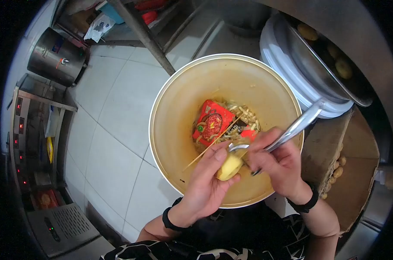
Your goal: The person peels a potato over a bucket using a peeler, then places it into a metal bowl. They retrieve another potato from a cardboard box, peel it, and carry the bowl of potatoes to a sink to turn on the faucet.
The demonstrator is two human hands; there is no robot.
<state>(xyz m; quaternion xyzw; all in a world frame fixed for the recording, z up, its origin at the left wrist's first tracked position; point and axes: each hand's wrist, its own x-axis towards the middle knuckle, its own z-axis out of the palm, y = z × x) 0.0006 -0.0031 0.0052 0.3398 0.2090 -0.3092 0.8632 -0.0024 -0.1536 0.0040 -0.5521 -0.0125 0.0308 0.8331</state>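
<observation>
A peeled yellow potato (229, 168) rests in my left hand (208, 182), its fingers curled round it over the near part of a round bin (170, 143). My right hand (279, 167) grips a peeler (298, 125) with a shiny metal handle, which points up to the right. The peeler's head touches or lies very near the potato's top. Down in the bin are peelings (244, 113), a red packet (214, 120) and a thin wooden stick (211, 145).
A cardboard box (361, 160) with potatoes (338, 171) stands at the right. Behind it are a white tub (276, 56) and a metal bowl (311, 65) near more potatoes. A metal rack leg (146, 37) rises beyond the bin; a steel pot (56, 56) stands far left.
</observation>
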